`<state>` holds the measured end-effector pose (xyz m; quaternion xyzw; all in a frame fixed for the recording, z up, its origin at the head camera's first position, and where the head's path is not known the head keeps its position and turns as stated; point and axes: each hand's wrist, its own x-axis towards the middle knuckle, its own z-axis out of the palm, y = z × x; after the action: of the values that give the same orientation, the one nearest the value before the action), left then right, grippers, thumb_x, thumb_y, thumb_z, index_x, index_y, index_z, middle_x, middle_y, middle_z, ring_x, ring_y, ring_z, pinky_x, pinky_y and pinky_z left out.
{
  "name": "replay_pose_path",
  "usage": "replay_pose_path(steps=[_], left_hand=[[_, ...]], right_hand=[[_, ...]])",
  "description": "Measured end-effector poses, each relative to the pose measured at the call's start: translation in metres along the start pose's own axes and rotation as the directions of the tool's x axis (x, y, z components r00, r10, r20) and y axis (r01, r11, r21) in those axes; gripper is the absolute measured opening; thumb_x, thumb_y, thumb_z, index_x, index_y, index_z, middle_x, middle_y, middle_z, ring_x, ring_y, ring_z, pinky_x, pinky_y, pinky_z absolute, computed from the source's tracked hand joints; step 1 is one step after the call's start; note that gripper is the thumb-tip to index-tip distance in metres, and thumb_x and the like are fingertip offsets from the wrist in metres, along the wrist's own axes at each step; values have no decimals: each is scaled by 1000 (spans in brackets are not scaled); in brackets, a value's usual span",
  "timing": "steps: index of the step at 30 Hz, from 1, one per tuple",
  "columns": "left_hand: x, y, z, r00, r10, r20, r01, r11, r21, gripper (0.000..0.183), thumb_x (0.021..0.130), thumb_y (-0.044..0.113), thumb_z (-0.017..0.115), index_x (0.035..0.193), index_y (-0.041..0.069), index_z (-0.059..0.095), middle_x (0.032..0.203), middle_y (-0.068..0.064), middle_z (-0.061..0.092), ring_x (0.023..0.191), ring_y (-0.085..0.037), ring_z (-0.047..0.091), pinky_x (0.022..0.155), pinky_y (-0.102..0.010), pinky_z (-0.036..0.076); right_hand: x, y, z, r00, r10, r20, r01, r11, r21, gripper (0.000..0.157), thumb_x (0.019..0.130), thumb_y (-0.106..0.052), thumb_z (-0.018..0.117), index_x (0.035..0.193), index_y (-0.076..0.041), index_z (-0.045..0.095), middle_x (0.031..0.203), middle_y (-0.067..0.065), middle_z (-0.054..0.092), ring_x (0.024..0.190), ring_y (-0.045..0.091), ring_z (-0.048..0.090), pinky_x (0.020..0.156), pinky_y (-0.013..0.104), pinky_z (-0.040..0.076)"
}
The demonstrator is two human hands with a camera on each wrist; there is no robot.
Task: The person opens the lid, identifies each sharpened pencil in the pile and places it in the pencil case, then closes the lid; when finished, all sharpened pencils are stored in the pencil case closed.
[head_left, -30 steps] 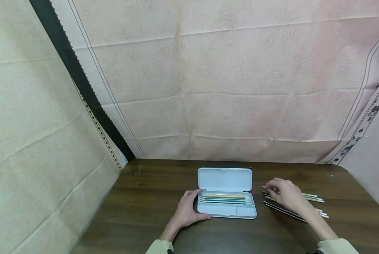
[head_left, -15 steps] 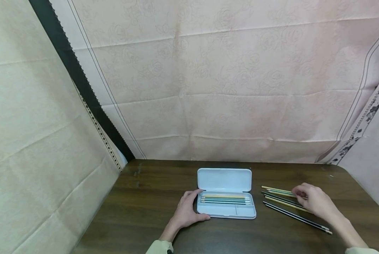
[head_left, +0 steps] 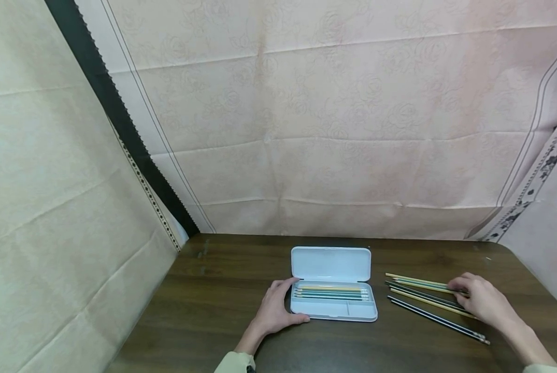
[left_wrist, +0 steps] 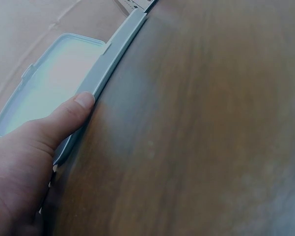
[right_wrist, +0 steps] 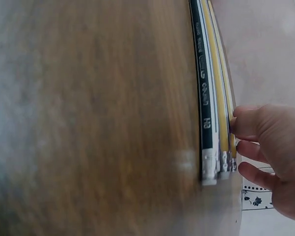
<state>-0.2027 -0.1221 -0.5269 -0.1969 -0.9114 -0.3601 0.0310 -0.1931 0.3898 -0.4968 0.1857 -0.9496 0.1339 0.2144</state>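
Note:
An open light-blue pencil case (head_left: 325, 310) lies on the table with several pencils (head_left: 331, 293) in its upper compartment. My left hand (head_left: 273, 311) grips the case's left end, thumb along the front edge and forefinger at the back corner. In the left wrist view, the thumb (left_wrist: 68, 118) presses the case's side. To the right of the case lie several loose pencils, yellow and green ones (head_left: 418, 282) behind dark ones (head_left: 437, 318). My right hand (head_left: 483, 300) touches the eraser ends of the rear pencils with bent fingers. Whether it pinches one is hidden.
The dark wooden table (head_left: 203, 311) ends at a pale cloth wall (head_left: 343, 155) behind, with more cloth at the left (head_left: 73, 233) and right. The case's lid (head_left: 331, 263) stands raised behind its tray.
My right hand has moved from the pencils' left ends rightward along them to their eraser ends, uncovering most of the loose pencils. My left hand and the case have stayed put.

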Motion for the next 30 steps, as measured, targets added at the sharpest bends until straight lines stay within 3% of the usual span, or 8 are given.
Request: replay_pose_path(steps=[13, 21, 30], left_hand=[[0, 2, -1, 1000, -26, 14, 26, 1000, -2, 92, 70, 61, 84, 147, 25, 48, 135, -7, 49, 120, -28, 46, 93, -53, 41], [0, 1, -1, 1000, -12, 11, 12, 1000, -5, 92, 70, 60, 85, 146, 24, 48, 135, -8, 50, 120, -28, 46, 93, -53, 41], [0, 1, -1, 1000, -1, 3, 1, 1000, 2, 91, 70, 60, 85, 146, 24, 49, 135, -8, 51, 120, -29, 47, 92, -54, 42]], right_hand=[[1, 2, -3, 996, 50, 69, -50, 999, 0, 26, 68, 4, 81, 85, -13, 70, 85, 0, 63, 79, 29, 63, 64, 49, 49], [2, 2, -3, 994, 65, 87, -65, 998, -4, 27, 67, 3, 81, 82, -16, 68, 80, -7, 57, 72, 17, 57, 59, 42, 46], [4, 2, -4, 985, 73, 155, -75, 997, 3, 25, 71, 4, 77, 83, -16, 68, 79, -9, 54, 70, 11, 54, 58, 40, 45]])
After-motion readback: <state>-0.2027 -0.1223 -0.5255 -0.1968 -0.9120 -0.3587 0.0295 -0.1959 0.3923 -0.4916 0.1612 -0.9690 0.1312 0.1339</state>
